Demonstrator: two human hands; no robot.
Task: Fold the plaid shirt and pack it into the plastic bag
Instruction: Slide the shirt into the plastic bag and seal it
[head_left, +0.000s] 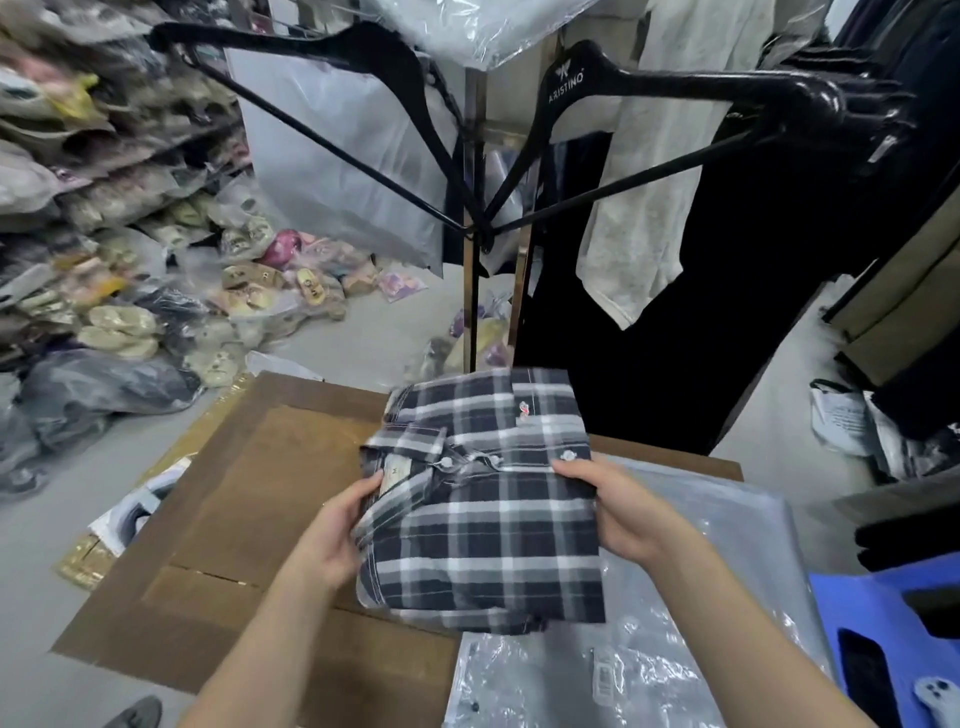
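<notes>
The plaid shirt (483, 504), dark navy, grey and white, is folded into a thick rectangle with its collar and buttons facing up. It is held above a flattened brown cardboard sheet (249, 519). My left hand (337, 530) grips its left edge near the collar. My right hand (618, 509) grips the right edge, thumb on top. Clear plastic bags (691, 597) lie in a stack under and to the right of the shirt, the top ones seeming to hold packed shirts.
Two black hangers (675, 83) hang from a rack post (472, 291) straight ahead, with dark and pale garments behind. Bagged slippers and goods (130, 270) pile up on the left floor. A blue plastic stool (893, 639) stands at the lower right.
</notes>
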